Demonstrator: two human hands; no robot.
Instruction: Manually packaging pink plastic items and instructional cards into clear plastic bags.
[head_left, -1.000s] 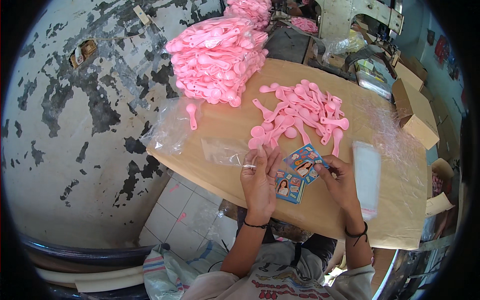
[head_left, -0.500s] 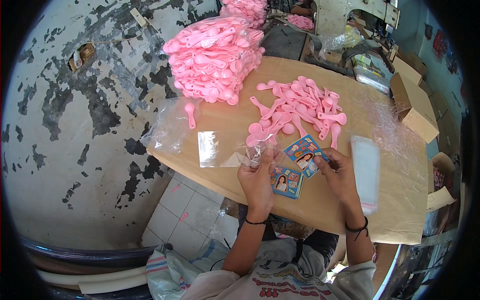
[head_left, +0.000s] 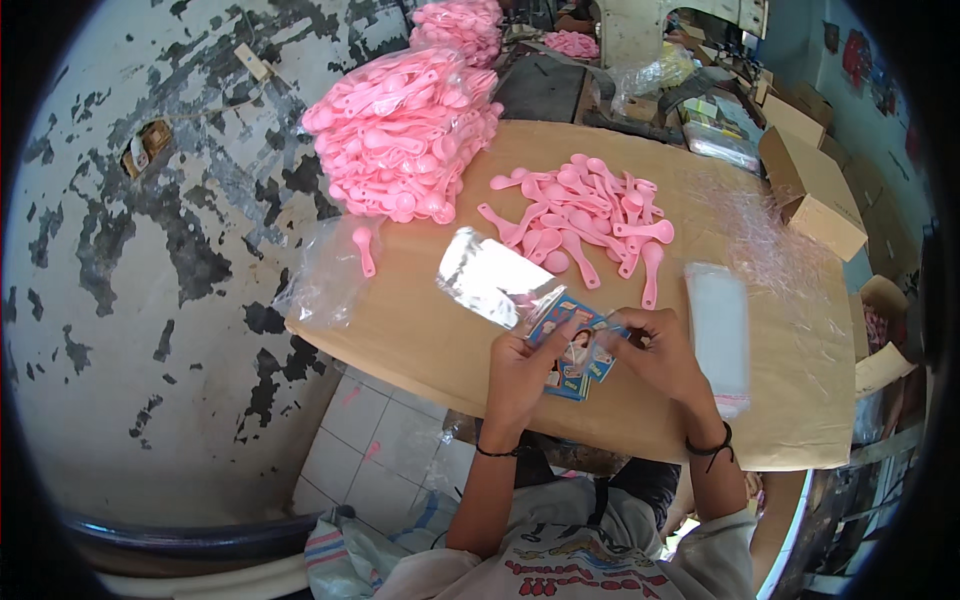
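Observation:
Both my hands meet above the near edge of the table. My left hand [head_left: 517,377] pinches a clear plastic bag [head_left: 484,276], which sticks out to the far left and glares with light. In my right hand [head_left: 662,357] is a blue printed card [head_left: 583,343], its left end at the bag's near end under my left thumb. Whether the card is inside the bag I cannot tell. Below it on the table lies a stack of similar blue cards [head_left: 570,388], partly hidden by my left hand and the card. Just beyond my hands is a loose pile of pink plastic measuring spoons [head_left: 585,212].
A big clear bag full of pink spoons [head_left: 400,140] stands at the far left. One pink spoon [head_left: 364,250] lies on an empty plastic bag [head_left: 318,285]. Flat clear bags [head_left: 718,330] lie stacked right of my hands. An open cardboard box [head_left: 812,195] sits far right.
My left hand has turned, swinging the plastic bag's far end up and right. My right hand has brought the card left to the bag's end. The view has shifted slightly.

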